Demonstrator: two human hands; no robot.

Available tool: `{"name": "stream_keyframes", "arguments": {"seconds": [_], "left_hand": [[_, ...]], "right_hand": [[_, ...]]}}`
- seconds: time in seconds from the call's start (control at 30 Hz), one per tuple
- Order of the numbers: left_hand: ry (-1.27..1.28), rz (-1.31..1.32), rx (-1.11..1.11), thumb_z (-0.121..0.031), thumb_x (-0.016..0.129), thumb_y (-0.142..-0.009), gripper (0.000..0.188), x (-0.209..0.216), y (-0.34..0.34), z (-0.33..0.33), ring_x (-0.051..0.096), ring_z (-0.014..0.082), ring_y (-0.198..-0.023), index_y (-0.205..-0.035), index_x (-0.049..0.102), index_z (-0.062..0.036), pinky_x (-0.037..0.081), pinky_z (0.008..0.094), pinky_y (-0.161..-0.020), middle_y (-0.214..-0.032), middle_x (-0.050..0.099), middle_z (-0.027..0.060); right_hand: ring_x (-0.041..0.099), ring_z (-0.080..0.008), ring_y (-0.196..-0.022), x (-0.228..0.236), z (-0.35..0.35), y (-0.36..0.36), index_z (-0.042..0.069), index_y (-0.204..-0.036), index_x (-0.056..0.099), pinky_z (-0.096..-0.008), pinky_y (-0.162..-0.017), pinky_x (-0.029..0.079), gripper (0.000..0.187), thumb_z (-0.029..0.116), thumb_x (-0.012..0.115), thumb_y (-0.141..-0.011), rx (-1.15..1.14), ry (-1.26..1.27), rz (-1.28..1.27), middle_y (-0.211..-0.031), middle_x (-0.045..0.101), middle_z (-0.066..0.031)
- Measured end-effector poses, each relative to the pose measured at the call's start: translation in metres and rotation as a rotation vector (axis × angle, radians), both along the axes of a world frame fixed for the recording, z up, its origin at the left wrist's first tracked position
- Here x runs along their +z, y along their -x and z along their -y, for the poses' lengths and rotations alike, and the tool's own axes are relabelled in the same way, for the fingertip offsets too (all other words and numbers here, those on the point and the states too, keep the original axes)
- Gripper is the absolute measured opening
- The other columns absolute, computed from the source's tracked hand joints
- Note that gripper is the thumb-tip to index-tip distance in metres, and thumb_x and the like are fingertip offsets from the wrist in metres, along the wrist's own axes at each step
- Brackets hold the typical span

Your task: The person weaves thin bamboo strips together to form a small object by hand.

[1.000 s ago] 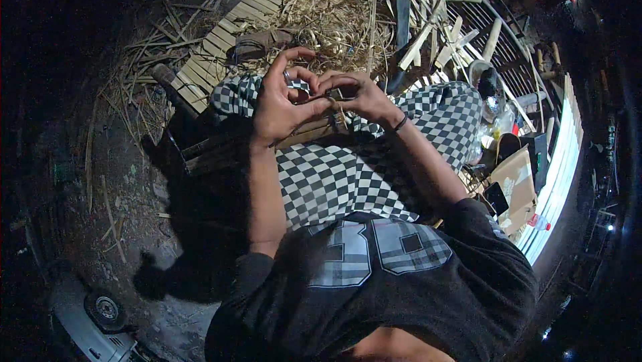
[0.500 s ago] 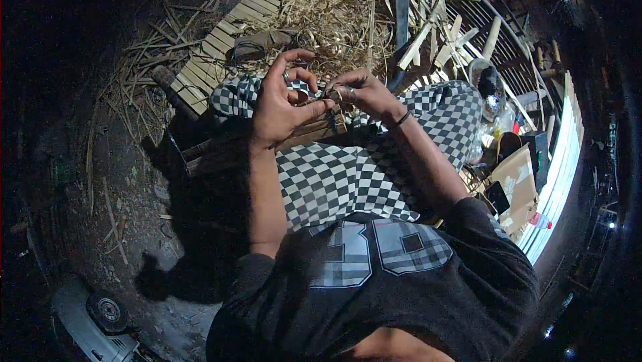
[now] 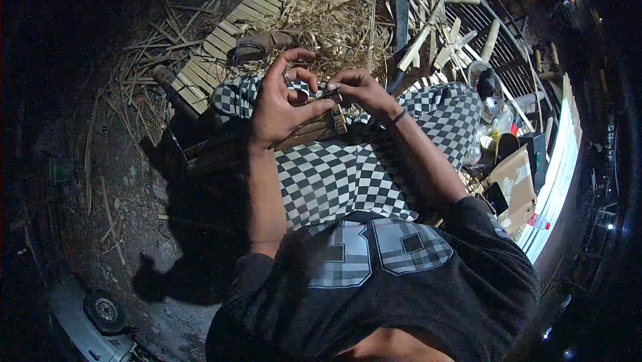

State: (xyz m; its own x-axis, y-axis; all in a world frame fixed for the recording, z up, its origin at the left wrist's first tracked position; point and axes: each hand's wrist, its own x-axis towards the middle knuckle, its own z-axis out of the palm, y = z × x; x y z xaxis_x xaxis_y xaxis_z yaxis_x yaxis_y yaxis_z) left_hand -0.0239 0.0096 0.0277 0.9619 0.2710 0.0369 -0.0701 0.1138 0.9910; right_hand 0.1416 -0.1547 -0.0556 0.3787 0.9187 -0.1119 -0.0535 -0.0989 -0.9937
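Observation:
Above my lap, my left hand point(image 3: 284, 104) has its thumb stretched toward my right hand and its fingers curled, the index finger raised. A ring sits on one of its fingers. My right hand point(image 3: 364, 92), with a dark band at the wrist, pinches at the tip of that thumb. Between the fingertips of both hands is a small dark piece point(image 3: 332, 95), too small and shaded to name. Beneath the hands lies a wooden board or block point(image 3: 314, 134), across my checkered trousers point(image 3: 321, 181).
A heap of curly shavings point(image 3: 334, 17) covers a slatted bamboo platform point(image 3: 200, 71) ahead. Split bamboo strips point(image 3: 428, 34) lie at the far right. On the right are a cardboard piece point(image 3: 518, 185), a phone point(image 3: 495, 196) and plastic bags. A parked vehicle point(image 3: 93, 325) shows at lower left.
My right hand has shifted slightly, and its fingers have changed position around the small dark piece. The left hand stays nearly in place.

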Motion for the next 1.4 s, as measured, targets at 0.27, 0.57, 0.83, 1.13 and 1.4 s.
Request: {"name": "stream_keyframes", "arguments": {"seconds": [0.27, 0.57, 0.83, 1.13, 1.4], "left_hand": [[-0.029, -0.017, 0.003, 0.009, 0.083, -0.070, 0.082, 0.004, -0.001, 0.001, 0.061, 0.0071, -0.084, -0.139, 0.043, -0.0075, 0.055, 0.0204, -0.071, -0.093, 0.061, 0.0031], [-0.053, 0.039, 0.014, 0.005, 0.085, -0.072, 0.079, -0.005, -0.002, 0.003, 0.060, 0.0024, -0.068, -0.138, 0.043, -0.0071, 0.049, 0.0163, -0.059, -0.091, 0.061, 0.0028], [-0.030, 0.006, 0.004, 0.008, 0.084, -0.069, 0.080, -0.005, -0.003, 0.003, 0.060, 0.0055, -0.082, -0.137, 0.045, -0.0062, 0.053, 0.0181, -0.067, -0.092, 0.063, 0.0029], [-0.076, 0.012, 0.001, 0.002, 0.086, -0.071, 0.077, -0.004, -0.004, 0.004, 0.059, 0.0013, -0.067, -0.135, 0.046, -0.0071, 0.048, 0.0162, -0.058, -0.089, 0.063, 0.0022], [-0.025, -0.004, -0.027, 0.007, 0.082, -0.073, 0.074, -0.002, -0.002, 0.001, 0.060, 0.0022, -0.066, -0.136, 0.046, -0.0069, 0.050, 0.0166, -0.057, -0.090, 0.062, 0.0030]], "right_hand": [[0.047, -0.0034, -0.062, -0.002, -0.004, 0.004, 0.005, -0.083, 0.069, -0.0230, -0.051, 0.035, 0.027, 0.028, 0.069, -0.097, -0.073, 0.088, 0.122, -0.069, 0.054, 0.0063], [0.046, -0.0036, -0.062, 0.006, -0.002, 0.006, 0.005, -0.090, 0.071, -0.0226, -0.051, 0.035, 0.022, 0.026, 0.069, -0.097, -0.231, 0.036, -0.054, -0.068, 0.054, 0.0062], [0.052, -0.0057, -0.070, 0.017, 0.001, 0.002, 0.001, -0.098, 0.071, -0.0239, -0.058, 0.042, 0.027, 0.027, 0.070, -0.096, -0.241, 0.082, 0.050, -0.077, 0.060, 0.0032], [0.042, -0.0014, -0.053, 0.013, -0.016, 0.011, 0.005, -0.095, 0.068, -0.0212, -0.046, 0.030, 0.023, 0.028, 0.068, -0.098, -0.411, -0.025, 0.105, -0.064, 0.050, 0.0080], [0.054, -0.0057, -0.069, 0.023, -0.001, 0.002, 0.001, -0.102, 0.068, -0.0232, -0.058, 0.043, 0.024, 0.025, 0.067, -0.098, -0.127, 0.077, 0.200, -0.078, 0.060, 0.0028]]}}
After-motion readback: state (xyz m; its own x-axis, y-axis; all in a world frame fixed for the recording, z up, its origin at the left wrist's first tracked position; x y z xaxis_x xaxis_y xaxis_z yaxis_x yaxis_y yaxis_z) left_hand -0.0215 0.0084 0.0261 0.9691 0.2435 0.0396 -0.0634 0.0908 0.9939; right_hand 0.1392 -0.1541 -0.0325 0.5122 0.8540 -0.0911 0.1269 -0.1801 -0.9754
